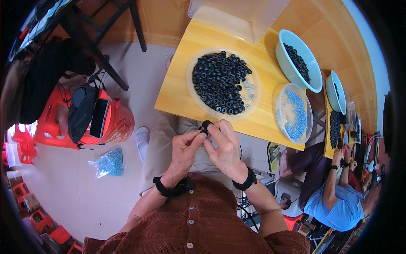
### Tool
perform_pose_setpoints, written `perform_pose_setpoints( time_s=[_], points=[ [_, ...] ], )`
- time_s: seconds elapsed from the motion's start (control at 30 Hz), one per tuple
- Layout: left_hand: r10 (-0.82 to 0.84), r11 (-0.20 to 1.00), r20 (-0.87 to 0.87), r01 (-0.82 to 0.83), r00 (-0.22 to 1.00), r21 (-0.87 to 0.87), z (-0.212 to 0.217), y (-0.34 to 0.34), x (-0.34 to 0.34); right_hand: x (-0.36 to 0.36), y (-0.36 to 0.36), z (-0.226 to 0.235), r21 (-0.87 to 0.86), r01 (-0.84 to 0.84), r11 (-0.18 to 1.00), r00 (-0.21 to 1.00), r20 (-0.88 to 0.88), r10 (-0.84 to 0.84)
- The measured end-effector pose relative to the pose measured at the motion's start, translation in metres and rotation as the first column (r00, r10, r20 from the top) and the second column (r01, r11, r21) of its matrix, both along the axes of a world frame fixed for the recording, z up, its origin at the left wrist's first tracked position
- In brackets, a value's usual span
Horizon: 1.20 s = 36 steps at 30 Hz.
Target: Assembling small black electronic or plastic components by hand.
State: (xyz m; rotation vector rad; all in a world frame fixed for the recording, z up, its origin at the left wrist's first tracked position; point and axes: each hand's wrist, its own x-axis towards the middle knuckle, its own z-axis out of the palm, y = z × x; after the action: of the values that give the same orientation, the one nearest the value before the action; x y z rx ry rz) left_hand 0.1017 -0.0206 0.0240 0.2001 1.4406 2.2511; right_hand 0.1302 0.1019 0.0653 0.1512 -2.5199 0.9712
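Note:
My left hand (185, 149) and my right hand (224, 146) meet over my lap, both pinching one small black rubber ring (206, 124) between the fingertips. Just beyond them, on the small wooden table (182, 80), a clear round tray (195, 98) holds a heap of the same black rings (218, 82) with some small blue parts at its right side. A second clear dish (279, 91) to the right is filled with small blue parts (294, 115). Both wrists wear black bands.
A pale green bowl (282, 55) of black pieces and a clear plastic bin (237, 17) sit at the table's far side. A red stool (114, 125) with a phone, a bag of blue parts (111, 163) and a white slipper (142, 137) are at left. Another person in blue (336, 203) works at right.

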Motion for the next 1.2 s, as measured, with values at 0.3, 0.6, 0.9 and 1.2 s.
perform_pose_setpoints(
  time_s=[0.3,0.6,0.9,1.2],
  points=[
    [0.067,0.997,-0.006,-0.067,0.998,-0.030,-0.002,-0.001,0.003,0.000,-0.006,0.001,0.155,-0.007,0.988,1.000,0.006,0.006],
    [0.117,0.993,0.044,-0.118,0.992,0.019,-0.005,-0.003,0.003,-0.001,-0.017,-0.008,0.151,0.021,0.988,0.999,-0.043,-0.015],
    [-0.023,1.000,-0.091,0.023,0.996,0.001,-0.006,-0.011,-0.008,-0.003,-0.003,-0.003,0.219,-0.110,0.970,0.991,-0.053,0.124],
    [0.119,0.993,-0.115,-0.116,0.986,0.030,0.007,-0.005,-0.005,-0.002,-0.020,-0.011,0.105,0.070,0.992,0.983,-0.176,-0.051]
  ],
)
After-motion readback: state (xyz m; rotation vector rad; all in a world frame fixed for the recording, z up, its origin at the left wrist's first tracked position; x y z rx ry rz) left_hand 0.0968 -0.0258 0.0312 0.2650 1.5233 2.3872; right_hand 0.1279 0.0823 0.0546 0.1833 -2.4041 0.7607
